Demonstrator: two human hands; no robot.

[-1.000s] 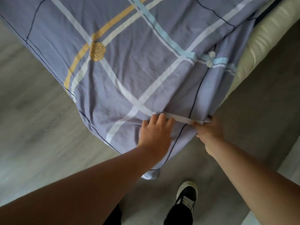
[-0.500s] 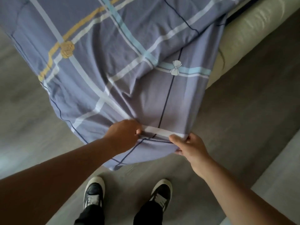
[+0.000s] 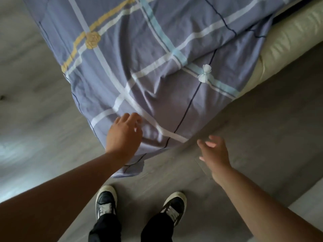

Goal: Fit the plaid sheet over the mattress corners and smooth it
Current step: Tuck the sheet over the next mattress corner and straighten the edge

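Observation:
The purple plaid sheet with white, yellow and light-blue stripes drapes over the near corner of the mattress, and its loose tip hangs down toward the floor. The cream mattress side shows bare at the right. My left hand lies over the sheet at the corner, fingers loosely bent, with nothing visibly gripped. My right hand hovers apart from the sheet over the floor, fingers spread and holding nothing.
Grey wood-look floor surrounds the bed corner. My two feet in black-and-white sneakers stand just in front of the hanging sheet tip. A lighter surface edge shows at the lower right.
Both hands were holding the sheet's lower edge at the corner. Now the right hand has let go and pulled back, and the left hand has loosened on the cloth.

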